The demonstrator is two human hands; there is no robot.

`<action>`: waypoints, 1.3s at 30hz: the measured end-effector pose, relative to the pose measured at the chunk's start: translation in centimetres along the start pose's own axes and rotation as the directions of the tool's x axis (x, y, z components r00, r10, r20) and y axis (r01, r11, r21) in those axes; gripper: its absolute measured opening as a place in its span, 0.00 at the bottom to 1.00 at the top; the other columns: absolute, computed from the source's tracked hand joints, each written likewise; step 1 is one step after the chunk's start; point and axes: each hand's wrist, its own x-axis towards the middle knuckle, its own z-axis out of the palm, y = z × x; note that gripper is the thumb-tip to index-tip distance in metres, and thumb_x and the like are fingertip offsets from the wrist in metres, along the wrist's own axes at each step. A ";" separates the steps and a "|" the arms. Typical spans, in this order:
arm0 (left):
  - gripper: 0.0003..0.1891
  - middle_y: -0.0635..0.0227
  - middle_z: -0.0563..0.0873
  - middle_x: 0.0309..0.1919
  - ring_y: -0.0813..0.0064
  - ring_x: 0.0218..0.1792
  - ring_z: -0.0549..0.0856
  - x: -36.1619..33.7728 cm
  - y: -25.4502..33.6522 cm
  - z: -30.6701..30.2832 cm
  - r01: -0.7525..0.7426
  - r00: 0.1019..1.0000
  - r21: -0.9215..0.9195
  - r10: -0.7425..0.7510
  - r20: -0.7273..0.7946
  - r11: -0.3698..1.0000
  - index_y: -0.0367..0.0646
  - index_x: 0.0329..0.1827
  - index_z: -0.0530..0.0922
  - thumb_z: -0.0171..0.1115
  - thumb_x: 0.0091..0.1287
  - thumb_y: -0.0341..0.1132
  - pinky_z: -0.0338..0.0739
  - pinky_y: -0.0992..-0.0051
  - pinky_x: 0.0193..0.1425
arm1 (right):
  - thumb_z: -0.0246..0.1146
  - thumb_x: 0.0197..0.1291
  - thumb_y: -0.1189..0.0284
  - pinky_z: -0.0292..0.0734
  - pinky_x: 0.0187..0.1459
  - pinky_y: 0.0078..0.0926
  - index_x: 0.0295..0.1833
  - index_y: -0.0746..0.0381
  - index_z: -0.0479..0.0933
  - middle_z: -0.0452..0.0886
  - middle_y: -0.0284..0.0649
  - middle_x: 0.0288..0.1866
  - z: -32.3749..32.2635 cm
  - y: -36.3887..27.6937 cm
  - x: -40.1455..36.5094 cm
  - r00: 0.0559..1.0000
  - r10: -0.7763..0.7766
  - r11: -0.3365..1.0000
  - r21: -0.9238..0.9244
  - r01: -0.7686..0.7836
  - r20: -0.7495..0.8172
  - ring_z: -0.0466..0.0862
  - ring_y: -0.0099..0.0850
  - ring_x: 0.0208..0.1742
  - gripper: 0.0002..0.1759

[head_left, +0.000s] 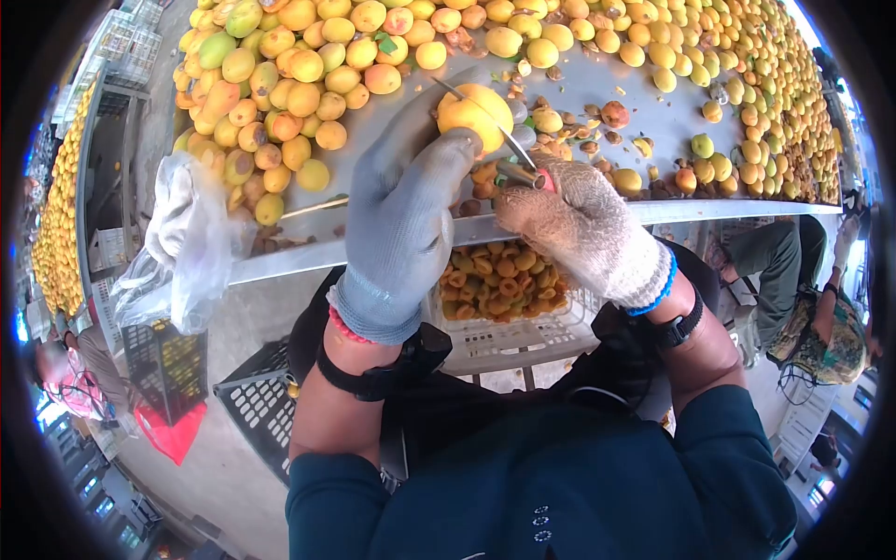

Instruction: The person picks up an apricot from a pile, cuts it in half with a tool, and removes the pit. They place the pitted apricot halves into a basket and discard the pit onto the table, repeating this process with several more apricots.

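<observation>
In a grey glove, my left hand (406, 191) is closed round a yellow-orange fruit (475, 116), with the thumb against its lower side. My right hand (579, 219), in a stained whitish glove, grips a knife (520, 151) by its handle. The thin blade reaches up and left across the fruit, and its tip shows past the upper left side. How deep the blade sits in the fruit cannot be made out. Both hands are over the near edge of a metal table (327, 254). Below them, a white crate (509, 338) holds cut fruit halves (504, 280).
Heaps of whole fruit (289, 84) lie on the table, with scraps and pits (560, 140) near its middle. A plastic bag (182, 243) hangs at the left edge. Black crates (257, 401) stand at lower left. Other people sit at far left and right (807, 317).
</observation>
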 end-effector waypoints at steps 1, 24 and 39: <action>0.14 0.40 0.72 0.67 0.44 0.61 0.81 0.1 -0.4 -0.2 -0.091 0.995 0.097 0.088 0.037 0.991 0.34 0.60 0.72 0.44 0.74 0.20 0.82 0.51 0.62 | 0.60 0.72 0.69 0.76 0.47 0.29 0.56 0.64 0.82 0.85 0.40 0.45 -0.2 0.0 0.0 1.000 -0.029 0.999 -0.038 0.029 0.004 0.82 0.31 0.45 0.14; 0.24 0.46 0.79 0.62 0.56 0.57 0.85 2.4 -1.6 2.0 0.202 0.979 -0.190 -0.197 0.045 0.961 0.29 0.71 0.64 0.46 0.79 0.38 0.80 0.63 0.62 | 0.63 0.67 0.55 0.52 0.16 0.14 0.47 0.60 0.81 0.69 0.24 0.21 -2.2 -2.4 -0.4 0.837 0.461 0.642 0.540 -0.544 0.295 0.64 0.13 0.17 0.19; 0.23 0.58 0.84 0.51 0.71 0.52 0.85 1.7 -2.2 2.7 0.293 0.933 -0.475 -0.356 -0.046 0.830 0.33 0.68 0.69 0.48 0.81 0.42 0.81 0.69 0.59 | 0.65 0.65 0.53 0.54 0.16 0.16 0.41 0.55 0.80 0.69 0.25 0.22 -1.4 -0.8 0.2 0.888 0.385 0.695 0.554 -0.458 0.251 0.65 0.15 0.17 0.16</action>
